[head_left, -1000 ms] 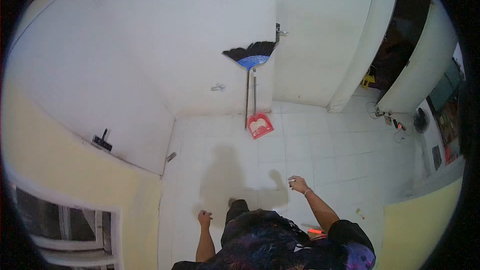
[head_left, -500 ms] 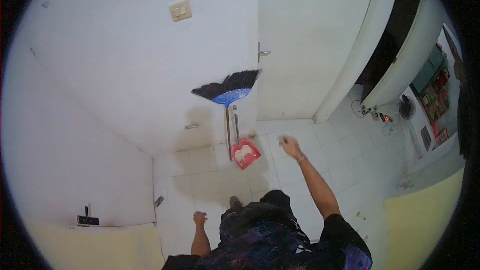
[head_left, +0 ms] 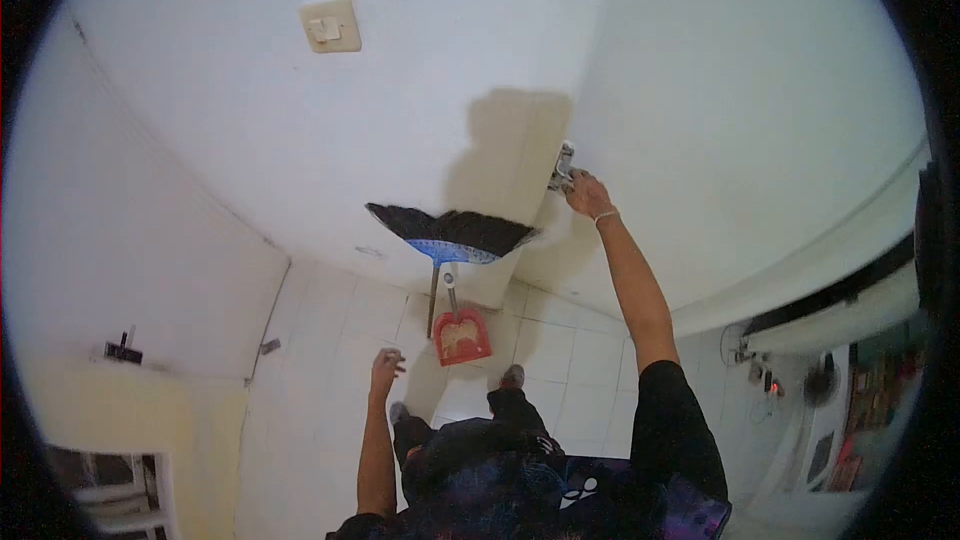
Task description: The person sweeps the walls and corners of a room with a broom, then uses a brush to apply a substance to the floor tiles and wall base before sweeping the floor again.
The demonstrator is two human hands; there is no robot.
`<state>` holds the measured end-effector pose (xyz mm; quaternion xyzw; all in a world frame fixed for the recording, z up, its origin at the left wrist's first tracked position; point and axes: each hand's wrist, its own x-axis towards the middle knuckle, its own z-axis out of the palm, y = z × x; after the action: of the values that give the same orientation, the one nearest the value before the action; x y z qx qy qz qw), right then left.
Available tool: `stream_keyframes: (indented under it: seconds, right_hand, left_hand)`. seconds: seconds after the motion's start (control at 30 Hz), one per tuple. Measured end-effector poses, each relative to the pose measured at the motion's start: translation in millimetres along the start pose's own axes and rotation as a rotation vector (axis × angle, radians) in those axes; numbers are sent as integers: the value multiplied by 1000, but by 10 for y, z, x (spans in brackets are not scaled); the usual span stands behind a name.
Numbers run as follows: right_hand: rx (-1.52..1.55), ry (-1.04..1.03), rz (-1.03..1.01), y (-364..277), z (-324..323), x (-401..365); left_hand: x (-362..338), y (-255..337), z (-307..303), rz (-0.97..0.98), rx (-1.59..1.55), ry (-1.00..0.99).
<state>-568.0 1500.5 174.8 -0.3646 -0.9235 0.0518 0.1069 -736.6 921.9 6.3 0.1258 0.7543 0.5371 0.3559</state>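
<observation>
My right hand [head_left: 587, 194] is at the metal door handle [head_left: 563, 162] on the edge of the pale door [head_left: 720, 160], its fingers closed around the lever; part of the lever is hidden. My left hand [head_left: 387, 370] hangs low over the floor, with loosely bent fingers apart and nothing visible in it. Between the two, a broom [head_left: 452, 248] with black bristles and a blue head leans bristles-up against the wall. Beside its stick stands a red dustpan [head_left: 463, 337] with a short upright handle.
A cream light switch [head_left: 331, 26] is on the wall above. To the left is another door with a dark handle [head_left: 123, 348]. At the right, a fan [head_left: 822, 380] and cables with a red light [head_left: 772, 388] sit near a doorway. White tiles [head_left: 330, 390] cover the floor.
I have stepped closer to the door. My right hand has gone from free air up to the door handle and taken hold of it. My left hand has risen a little.
</observation>
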Motion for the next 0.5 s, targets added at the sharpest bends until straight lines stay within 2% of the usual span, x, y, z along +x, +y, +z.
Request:
stream_keyframes:
  seconds: [0.07, 0.1, 0.17, 0.2, 0.3, 0.33, 0.43, 0.47, 0.5]
  right_hand:
    - [99, 114, -84, 175, 446, 253]
    - [165, 137, -43, 154, 449, 265]
    - [297, 176, 55, -41, 196, 114]
    - [434, 77, 152, -215, -155, 26]
    - [380, 297, 20, -76, 382, -76]
    - [397, 292, 37, -90, 406, -165]
    - [448, 304, 66, -198, 394, -322]
    - [466, 322, 64, -223, 380, -375]
    - [484, 337, 63, -239, 379, -460]
  left_hand:
    - [-350, -297, 56, -171, -104, 63]
    - [-519, -424, 67, -294, -114, 136]
    - [-944, -819, 63, -492, -147, 283]
    - [-1138, -1098, 44, -565, -166, 360]
    - [-1694, -1655, 2, -810, -96, 299]
    - [-1777, -1690, 40, -877, -22, 254]
    - [-1845, -1787, 244, -980, -19, 247]
    - [-1822, -1830, 262, -872, -157, 262]
    - [-1793, -1784, 312, -829, -146, 253]
